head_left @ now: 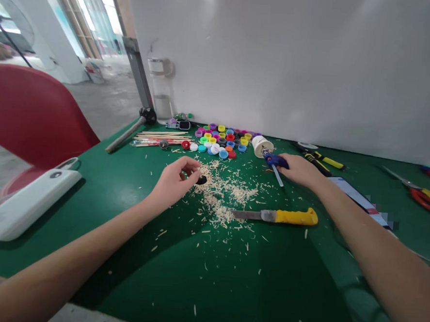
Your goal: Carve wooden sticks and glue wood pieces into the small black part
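My left hand (175, 178) pinches a small black cap (201, 180) just over a heap of pale wood shavings (222, 190) on the green table (229, 278). My right hand (302, 170) is closed round a blue-handled glue gun (275, 161) whose stick points toward me. A white cup (261, 146) lies on its side beside the gun. A yellow-handled knife (280, 216) lies flat between my arms, blade pointing left.
Several coloured bottle caps (223, 139) and thin wooden sticks (161, 137) lie at the back. Screwdrivers (324, 160), red-handled pliers (426, 196), a phone (358, 199), a white power bank (26, 200), a hammer (129, 131), a glass bottle (161, 92) and a red chair (31, 116) surround them.
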A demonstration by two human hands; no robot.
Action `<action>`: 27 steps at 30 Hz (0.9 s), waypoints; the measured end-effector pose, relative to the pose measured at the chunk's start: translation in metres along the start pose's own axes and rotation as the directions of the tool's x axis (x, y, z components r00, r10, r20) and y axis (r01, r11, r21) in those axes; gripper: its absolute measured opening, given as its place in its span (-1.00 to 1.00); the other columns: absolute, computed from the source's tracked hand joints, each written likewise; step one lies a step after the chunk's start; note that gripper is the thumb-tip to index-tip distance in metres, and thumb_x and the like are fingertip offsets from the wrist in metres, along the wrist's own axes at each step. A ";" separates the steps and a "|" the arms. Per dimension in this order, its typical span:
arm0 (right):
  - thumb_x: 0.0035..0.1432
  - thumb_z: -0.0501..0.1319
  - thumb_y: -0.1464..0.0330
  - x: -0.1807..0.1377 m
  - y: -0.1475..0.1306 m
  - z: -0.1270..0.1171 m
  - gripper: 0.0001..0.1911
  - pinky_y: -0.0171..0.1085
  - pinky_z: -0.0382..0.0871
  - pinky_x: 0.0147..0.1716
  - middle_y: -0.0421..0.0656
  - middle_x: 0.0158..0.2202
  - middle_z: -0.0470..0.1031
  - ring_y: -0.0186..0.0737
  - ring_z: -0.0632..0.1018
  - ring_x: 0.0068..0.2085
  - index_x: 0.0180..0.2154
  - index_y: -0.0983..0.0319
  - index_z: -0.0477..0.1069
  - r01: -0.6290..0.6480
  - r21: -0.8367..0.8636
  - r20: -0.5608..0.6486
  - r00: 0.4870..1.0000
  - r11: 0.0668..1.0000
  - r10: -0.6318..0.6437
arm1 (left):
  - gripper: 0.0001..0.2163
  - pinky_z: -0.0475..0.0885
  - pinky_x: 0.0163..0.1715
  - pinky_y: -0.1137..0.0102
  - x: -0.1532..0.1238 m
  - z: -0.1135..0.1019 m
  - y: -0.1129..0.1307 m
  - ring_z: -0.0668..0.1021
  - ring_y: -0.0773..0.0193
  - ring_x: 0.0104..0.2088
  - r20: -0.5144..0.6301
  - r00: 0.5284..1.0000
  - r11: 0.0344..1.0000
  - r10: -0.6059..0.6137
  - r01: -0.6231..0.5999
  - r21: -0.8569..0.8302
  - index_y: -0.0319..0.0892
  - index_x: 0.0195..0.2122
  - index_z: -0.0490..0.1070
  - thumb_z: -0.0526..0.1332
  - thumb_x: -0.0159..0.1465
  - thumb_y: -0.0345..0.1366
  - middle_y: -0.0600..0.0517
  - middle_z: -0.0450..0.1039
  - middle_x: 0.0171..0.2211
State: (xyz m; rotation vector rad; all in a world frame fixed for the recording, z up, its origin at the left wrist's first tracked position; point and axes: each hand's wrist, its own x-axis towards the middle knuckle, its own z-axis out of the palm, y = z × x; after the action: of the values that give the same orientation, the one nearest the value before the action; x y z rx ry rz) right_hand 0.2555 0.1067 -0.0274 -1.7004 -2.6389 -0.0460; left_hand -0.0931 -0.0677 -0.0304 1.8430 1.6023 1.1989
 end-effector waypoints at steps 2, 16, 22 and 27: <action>0.11 0.07 0.19 0.006 -0.001 0.000 -0.55 -0.17 0.29 -0.32 0.07 -0.09 0.49 0.03 0.49 -0.14 0.00 0.26 0.33 -0.004 0.000 -0.006 1.000 1.000 0.004 | -0.86 0.37 -0.44 0.42 -0.001 0.000 0.002 0.49 0.32 -0.34 0.016 1.000 1.000 0.013 -0.013 -0.002 -0.12 -0.19 0.37 0.15 0.24 -0.24 0.00 0.47 -0.29; -0.05 0.18 0.23 0.019 -0.002 0.010 -0.39 -0.05 0.32 -0.12 0.17 -0.04 0.42 0.15 0.43 -0.04 0.06 0.37 0.30 -0.038 0.055 -0.061 0.997 0.998 0.041 | -0.86 0.40 -0.40 0.42 -0.003 -0.001 0.007 0.50 0.32 -0.30 0.050 0.999 1.000 0.017 -0.017 -0.004 -0.13 -0.18 0.36 0.14 0.25 -0.27 -0.01 0.47 -0.24; 0.11 0.08 0.13 -0.015 -0.039 -0.021 -0.37 0.02 0.33 -0.04 0.12 0.05 0.36 0.10 0.40 0.04 0.15 0.32 0.18 -0.031 0.195 -0.232 0.970 0.980 0.077 | -0.87 0.40 -0.40 0.43 -0.003 -0.001 0.010 0.50 0.33 -0.31 0.051 0.999 0.999 0.002 0.000 -0.039 -0.13 -0.20 0.38 0.16 0.23 -0.28 0.01 0.47 -0.24; 0.13 0.13 0.09 -0.084 -0.121 -0.043 -0.34 -0.01 0.42 -0.06 -0.01 0.09 0.36 0.02 0.44 0.04 0.22 0.15 0.11 0.170 0.620 -0.207 0.977 0.766 -0.049 | -0.87 0.39 -0.42 0.44 -0.008 0.001 0.021 0.50 0.34 -0.34 0.066 0.998 0.991 -0.013 0.021 -0.135 -0.13 -0.21 0.40 0.19 0.23 -0.26 0.02 0.48 -0.26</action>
State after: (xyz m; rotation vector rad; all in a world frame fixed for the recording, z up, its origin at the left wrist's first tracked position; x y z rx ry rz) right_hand 0.1793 -0.0213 0.0114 -1.2356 -2.2311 0.5989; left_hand -0.0796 -0.0800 -0.0175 1.7610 1.4614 1.1976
